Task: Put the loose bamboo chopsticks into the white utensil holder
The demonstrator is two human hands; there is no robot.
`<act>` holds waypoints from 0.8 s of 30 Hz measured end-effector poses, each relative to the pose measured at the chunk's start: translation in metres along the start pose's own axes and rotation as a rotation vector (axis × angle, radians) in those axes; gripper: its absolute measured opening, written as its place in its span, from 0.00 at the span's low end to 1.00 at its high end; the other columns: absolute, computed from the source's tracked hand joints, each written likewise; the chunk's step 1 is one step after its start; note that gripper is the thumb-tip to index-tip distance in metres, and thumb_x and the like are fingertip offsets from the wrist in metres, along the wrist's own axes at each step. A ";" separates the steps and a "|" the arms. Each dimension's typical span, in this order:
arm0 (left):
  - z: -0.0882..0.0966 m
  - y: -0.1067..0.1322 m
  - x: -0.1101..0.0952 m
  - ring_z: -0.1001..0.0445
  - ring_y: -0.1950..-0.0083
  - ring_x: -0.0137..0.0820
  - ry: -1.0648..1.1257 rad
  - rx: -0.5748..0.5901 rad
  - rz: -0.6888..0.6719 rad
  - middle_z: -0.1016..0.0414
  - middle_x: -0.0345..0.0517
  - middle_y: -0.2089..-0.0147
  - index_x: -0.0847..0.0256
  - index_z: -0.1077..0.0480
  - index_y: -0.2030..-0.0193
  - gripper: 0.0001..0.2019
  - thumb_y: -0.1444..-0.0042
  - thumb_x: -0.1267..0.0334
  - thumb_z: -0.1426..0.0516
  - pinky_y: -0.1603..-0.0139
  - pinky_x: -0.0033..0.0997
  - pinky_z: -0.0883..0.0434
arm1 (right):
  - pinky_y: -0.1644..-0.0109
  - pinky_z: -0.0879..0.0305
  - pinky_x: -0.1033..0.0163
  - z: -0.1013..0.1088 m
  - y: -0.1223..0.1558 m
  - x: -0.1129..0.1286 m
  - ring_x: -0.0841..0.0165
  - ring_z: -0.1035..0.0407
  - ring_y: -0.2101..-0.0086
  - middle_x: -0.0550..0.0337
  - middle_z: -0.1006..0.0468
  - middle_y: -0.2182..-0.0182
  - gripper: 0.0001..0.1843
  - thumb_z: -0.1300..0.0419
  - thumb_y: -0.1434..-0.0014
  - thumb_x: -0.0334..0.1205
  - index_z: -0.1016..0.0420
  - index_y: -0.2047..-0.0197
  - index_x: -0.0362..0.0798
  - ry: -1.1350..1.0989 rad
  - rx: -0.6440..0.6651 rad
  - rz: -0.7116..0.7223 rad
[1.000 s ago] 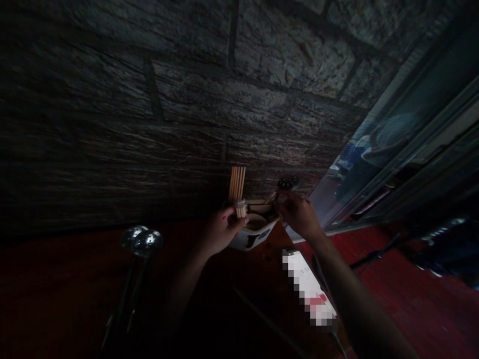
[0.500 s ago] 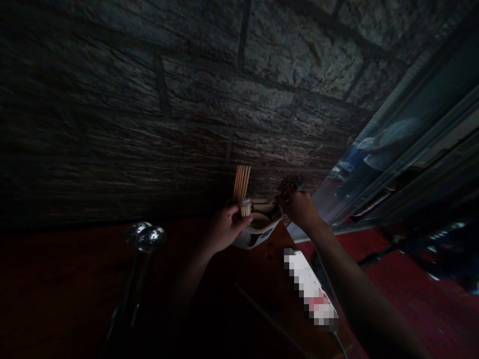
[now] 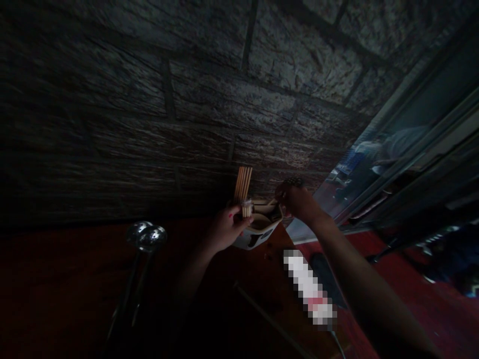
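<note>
My left hand [image 3: 223, 230] is closed on a bundle of wooden chopsticks [image 3: 243, 185], thumb over its lower part, with the long ends pointing up. The bundle is at the left side of a pale utensil holder [image 3: 254, 241] with inner compartments, standing by the wall. At the holder's right rim my right hand [image 3: 295, 200] is closed, fingers curled down. Behind its knuckles shows the dark, dotted head of what looks like a slotted spoon [image 3: 295, 181]. Its handle is hidden by the hand.
Two shiny metal ladles [image 3: 152, 238], one with holes, lie on the dark wooden table [image 3: 75, 269] at left. A lit, blurred-out phone [image 3: 310, 289] with a cable lies near the right edge. A stone wall [image 3: 209, 94] rises behind; glass [image 3: 348, 169] reflects a person.
My right hand has shifted slightly left and down, and the dotted head shows less above it. My left hand and the chopsticks have hardly moved.
</note>
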State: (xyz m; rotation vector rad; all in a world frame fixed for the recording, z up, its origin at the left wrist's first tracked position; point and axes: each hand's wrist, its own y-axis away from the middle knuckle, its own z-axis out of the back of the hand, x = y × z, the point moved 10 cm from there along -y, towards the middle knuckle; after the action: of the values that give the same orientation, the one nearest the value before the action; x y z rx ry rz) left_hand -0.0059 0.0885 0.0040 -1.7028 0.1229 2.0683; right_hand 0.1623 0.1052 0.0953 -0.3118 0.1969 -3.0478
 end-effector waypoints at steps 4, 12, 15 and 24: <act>0.000 0.000 -0.001 0.33 0.78 0.26 0.014 0.000 0.004 0.27 0.43 0.72 0.64 0.28 0.48 0.21 0.43 0.52 0.43 0.77 0.26 0.36 | 0.73 0.37 0.66 0.006 0.002 0.003 0.68 0.27 0.80 0.56 0.20 0.76 0.11 0.47 0.38 0.35 0.23 0.59 0.46 -0.129 -0.011 -0.006; 0.001 0.000 -0.005 0.33 0.78 0.27 -0.012 -0.006 -0.018 0.27 0.43 0.73 0.64 0.28 0.48 0.21 0.43 0.52 0.43 0.77 0.25 0.37 | 0.72 0.35 0.68 0.053 0.015 0.001 0.69 0.26 0.79 0.57 0.18 0.71 0.09 0.43 0.39 0.40 0.24 0.61 0.47 -0.228 -0.342 0.076; 0.002 0.000 -0.002 0.33 0.78 0.27 -0.029 -0.015 -0.008 0.26 0.43 0.74 0.64 0.28 0.49 0.21 0.43 0.51 0.43 0.78 0.25 0.38 | 0.73 0.34 0.68 0.094 0.036 0.005 0.68 0.24 0.73 0.55 0.19 0.64 0.10 0.41 0.41 0.43 0.25 0.59 0.47 -0.315 -0.559 0.147; 0.005 0.001 -0.008 0.34 0.78 0.27 -0.085 -0.052 -0.018 0.25 0.44 0.72 0.64 0.27 0.51 0.20 0.43 0.51 0.44 0.78 0.26 0.38 | 0.78 0.34 0.68 0.118 0.064 0.019 0.70 0.27 0.75 0.60 0.22 0.71 0.13 0.38 0.42 0.45 0.26 0.55 0.49 -0.622 -0.463 0.299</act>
State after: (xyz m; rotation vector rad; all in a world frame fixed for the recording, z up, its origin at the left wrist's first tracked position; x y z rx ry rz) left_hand -0.0097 0.0873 0.0126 -1.6366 0.0269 2.1438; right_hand 0.1715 0.0265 0.2047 -1.1101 0.8107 -2.4319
